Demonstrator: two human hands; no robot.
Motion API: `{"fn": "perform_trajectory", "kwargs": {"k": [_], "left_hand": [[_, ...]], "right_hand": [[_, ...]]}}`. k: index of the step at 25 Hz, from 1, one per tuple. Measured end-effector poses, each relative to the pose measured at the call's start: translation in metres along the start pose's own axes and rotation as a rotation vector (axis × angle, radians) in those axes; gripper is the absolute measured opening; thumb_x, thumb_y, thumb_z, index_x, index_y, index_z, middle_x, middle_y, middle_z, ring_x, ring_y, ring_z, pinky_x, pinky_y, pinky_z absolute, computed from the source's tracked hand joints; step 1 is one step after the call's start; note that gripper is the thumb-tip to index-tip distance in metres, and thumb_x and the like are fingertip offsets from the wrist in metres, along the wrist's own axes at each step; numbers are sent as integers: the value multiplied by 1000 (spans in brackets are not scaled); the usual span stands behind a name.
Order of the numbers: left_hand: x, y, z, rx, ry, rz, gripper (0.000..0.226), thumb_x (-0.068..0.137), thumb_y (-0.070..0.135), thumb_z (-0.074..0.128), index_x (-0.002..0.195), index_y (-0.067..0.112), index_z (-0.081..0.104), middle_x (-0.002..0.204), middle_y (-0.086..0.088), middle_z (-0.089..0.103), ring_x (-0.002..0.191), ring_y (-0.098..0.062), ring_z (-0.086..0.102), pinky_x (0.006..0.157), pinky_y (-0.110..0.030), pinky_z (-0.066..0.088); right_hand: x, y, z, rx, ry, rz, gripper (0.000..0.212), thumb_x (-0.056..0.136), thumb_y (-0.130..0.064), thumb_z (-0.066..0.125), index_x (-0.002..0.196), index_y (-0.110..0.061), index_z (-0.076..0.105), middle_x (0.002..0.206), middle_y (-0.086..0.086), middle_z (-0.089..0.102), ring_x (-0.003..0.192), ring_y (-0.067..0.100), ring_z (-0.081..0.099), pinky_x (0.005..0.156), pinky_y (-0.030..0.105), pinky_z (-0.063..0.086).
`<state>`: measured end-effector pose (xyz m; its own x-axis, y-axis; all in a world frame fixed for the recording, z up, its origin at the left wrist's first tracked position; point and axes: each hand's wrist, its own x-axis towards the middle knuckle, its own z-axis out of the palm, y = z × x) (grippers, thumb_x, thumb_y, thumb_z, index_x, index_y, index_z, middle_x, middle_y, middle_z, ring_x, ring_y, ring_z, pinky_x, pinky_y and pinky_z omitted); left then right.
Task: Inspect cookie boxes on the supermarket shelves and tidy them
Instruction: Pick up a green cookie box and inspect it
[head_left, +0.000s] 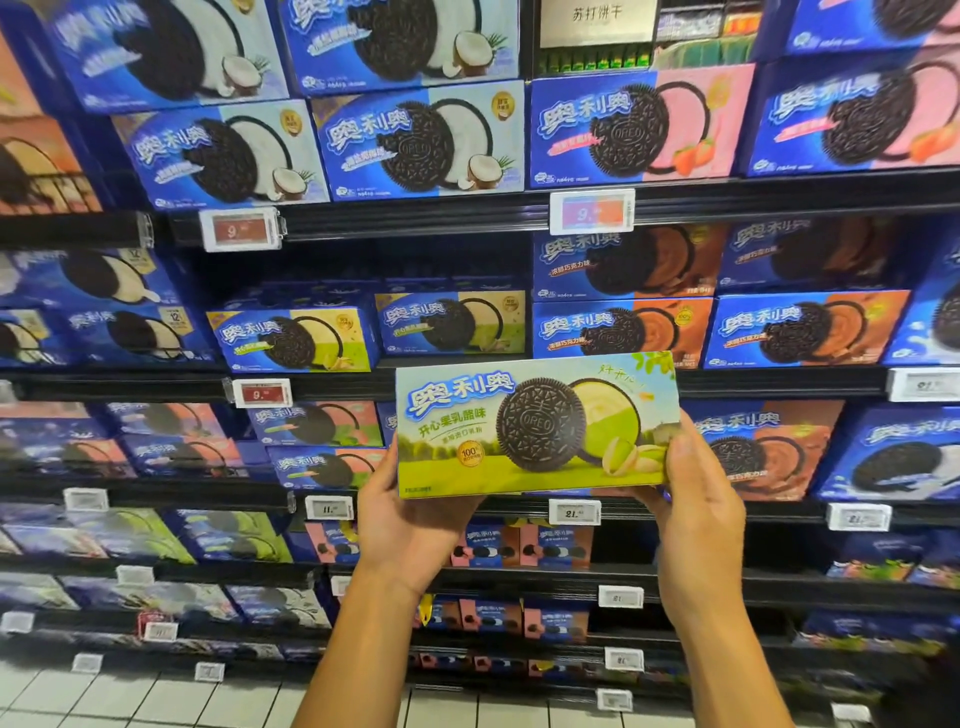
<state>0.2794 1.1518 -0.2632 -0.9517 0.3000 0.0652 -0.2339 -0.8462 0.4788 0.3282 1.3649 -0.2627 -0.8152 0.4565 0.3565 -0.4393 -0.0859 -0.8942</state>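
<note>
1. Up in front of the shelves, a person holds a green pistachio cookie box out at arm's length, its printed face turned toward them, well clear of the stock behind it.
2. Left hand grips the box's lower-left corner from about 7 o'clock, fingers curled round behind, thumb up along the left edge.
3. Right hand clasps the right end from about 4 o'clock, thumb on the front near the pistachio picture and fingers wrapped behind.
4. The box lies with its long axis running 9 to 3 o'clock, tipped slightly so the right end sits a touch higher. Both hands share the load about evenly; neither looks nearer the shelf.
5. Matching green-and-blue pistachio boxes stand at about 11 o'clock from the held box, on the shelf one level up, with dark free space above them.
6. My guess is that the box belongs up there, so the move would be up and to the left, keeping the long axis level to slide it in over the shelf edge with its red price tag.
7. Risk as I see it: clipping that tag or nudging the front row askew.
</note>
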Motion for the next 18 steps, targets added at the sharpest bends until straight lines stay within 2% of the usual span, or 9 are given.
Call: {"fn": "perform_trajectory", "kwargs": {"k": [3, 8, 12, 15, 17, 18], "left_hand": [[1, 0, -2, 8, -14, -9, 48, 99, 40, 38, 124, 13, 69, 135, -17, 61, 120, -37, 61, 95, -54, 52], [4, 2, -4, 39, 0, -27, 48, 103, 41, 33, 127, 15, 66, 139, -16, 58, 129, -35, 51, 107, -55, 39], [3, 7, -5, 55, -12, -2, 47, 100, 42, 37, 122, 16, 70, 135, -14, 61, 121, -34, 60, 103, -53, 46], [2, 11, -2, 88, -25, 12, 43, 93, 42, 49, 118, 17, 73, 131, -12, 64, 115, -32, 65, 98, -50, 50], [0, 12, 1, 139, -45, 12, 43, 79, 42, 71, 115, 19, 74, 127, -10, 67, 112, -29, 67, 96, -47, 50], [-1, 13, 1, 152, -49, 15, 52, 68, 41, 82, 114, 19, 75, 126, -10, 68, 111, -29, 68, 96, -46, 49]], "right_hand": [[1, 1, -1, -8, 8, -4, 45, 98, -48, 48, 138, -31, 57, 121, -8, 72, 114, 12, 66, 102, 53, 49], [1, 2, -1, 7, 14, -18, 40, 101, -43, 45, 137, -34, 58, 120, -10, 72, 112, 10, 67, 98, 48, 52], [0, 2, 2, 21, 15, -9, 40, 99, -46, 48, 135, -35, 59, 122, -9, 71, 114, 12, 66, 101, 53, 50], [-1, 1, 3, 37, 6, -9, 40, 98, -46, 47, 135, -36, 59, 126, -8, 69, 118, 13, 64, 104, 56, 47], [-2, 2, 2, 60, 5, -8, 47, 96, -49, 49, 139, -31, 57, 129, -7, 68, 121, 15, 63, 106, 58, 44], [-3, 2, 2, 71, 1, -7, 51, 95, -52, 51, 140, -28, 56, 131, -6, 67, 123, 16, 62, 108, 59, 42]]}}
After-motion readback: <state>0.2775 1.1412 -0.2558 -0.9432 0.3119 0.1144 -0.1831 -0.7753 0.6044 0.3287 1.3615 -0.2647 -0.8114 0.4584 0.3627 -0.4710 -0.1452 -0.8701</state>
